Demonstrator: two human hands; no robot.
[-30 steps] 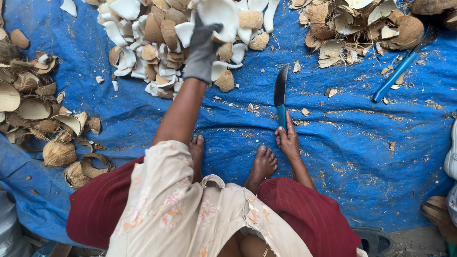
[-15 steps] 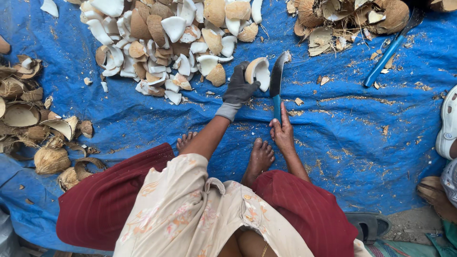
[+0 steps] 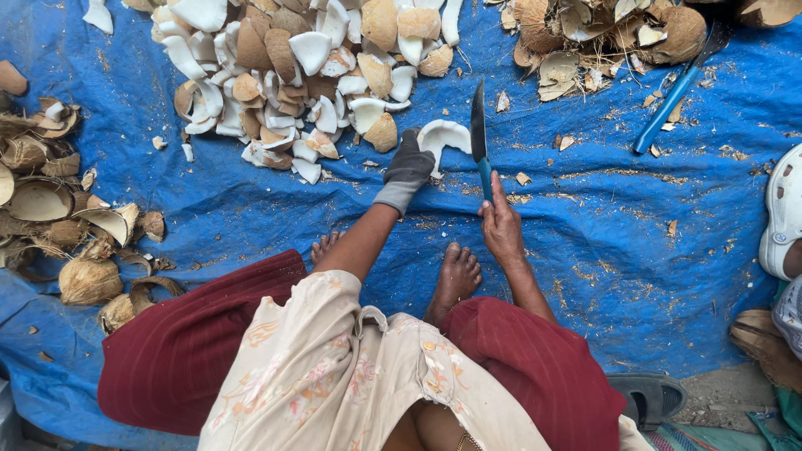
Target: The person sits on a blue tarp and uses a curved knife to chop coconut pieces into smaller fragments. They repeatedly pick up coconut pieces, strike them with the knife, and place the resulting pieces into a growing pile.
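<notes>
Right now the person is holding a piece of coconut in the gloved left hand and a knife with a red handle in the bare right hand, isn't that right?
Not quite. The knife handle is blue, not red, as the head view shows. The rest holds: the gloved left hand has its grip on a white piece of coconut, and the bare right hand holds the knife over the blue sheet.

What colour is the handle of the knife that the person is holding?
Teal blue. The knife handle shows just above the right hand in the head view; the blade is dark.
</notes>
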